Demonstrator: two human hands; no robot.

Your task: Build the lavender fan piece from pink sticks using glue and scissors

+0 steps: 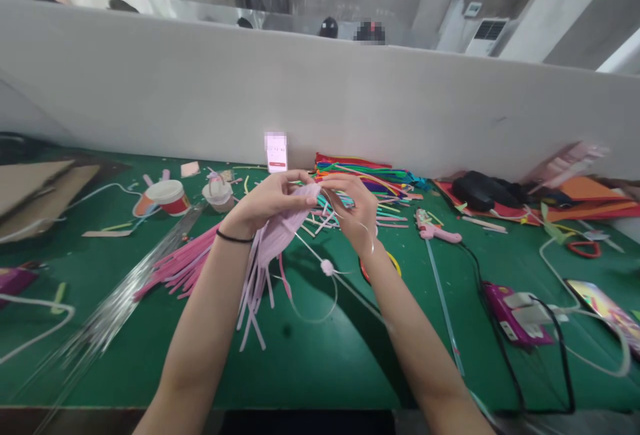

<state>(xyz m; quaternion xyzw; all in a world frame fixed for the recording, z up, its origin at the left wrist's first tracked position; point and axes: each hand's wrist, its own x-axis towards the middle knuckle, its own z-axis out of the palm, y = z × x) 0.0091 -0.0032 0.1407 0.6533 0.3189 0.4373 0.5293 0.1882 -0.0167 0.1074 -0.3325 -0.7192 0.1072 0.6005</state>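
Above the middle of the table, my left hand (276,203) is closed around a pale pink, petal-like piece (280,238) that looks made of pipe cleaners. My right hand (357,212) pinches at the tip of this piece, and a thin pale wire (371,232) curls out from its fingers. Just what the right fingertips grip is partly hidden. Below the hands is a pale stem with a small fuzzy pink ball (327,267) on it. Pale lilac pipe cleaners (256,302) fan out below my left wrist. Brighter pink pipe cleaners (183,265) lie to the left.
Silvery wires (125,295) lie at left, near a paper cup (176,200). Colourful pipe cleaners (385,178) are piled behind my hands. At right are a pink glue gun (440,234), a purple box (513,318) with cables and a phone (603,308). A white partition (320,95) closes the back.
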